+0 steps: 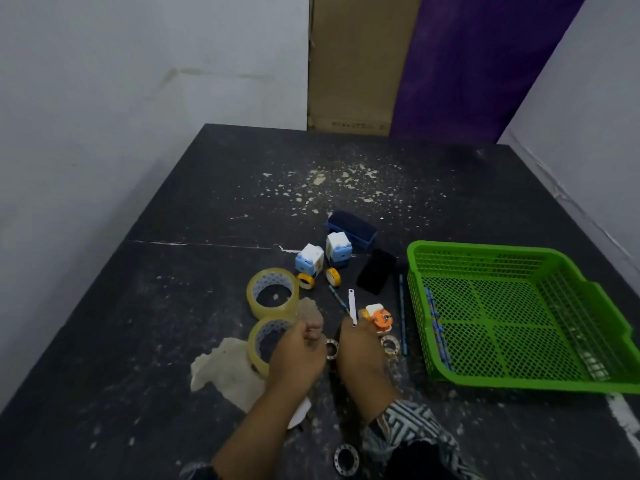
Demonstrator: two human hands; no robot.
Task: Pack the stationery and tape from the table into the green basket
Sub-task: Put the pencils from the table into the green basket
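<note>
Basket (519,383) right on table (173,306); tape roll (273,292) left, second roll (263,341) before it; pencils (437,329) in basket at left wall.

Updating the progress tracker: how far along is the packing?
Early. Done: only a few blue pencils lie in the green basket. In hand: the right hand pinches a white strip; the left hand is curled, contents unclear. Left on the table: two big clear tape rolls, small yellow tapes, blue-and-white cubes, another pencil.
</note>
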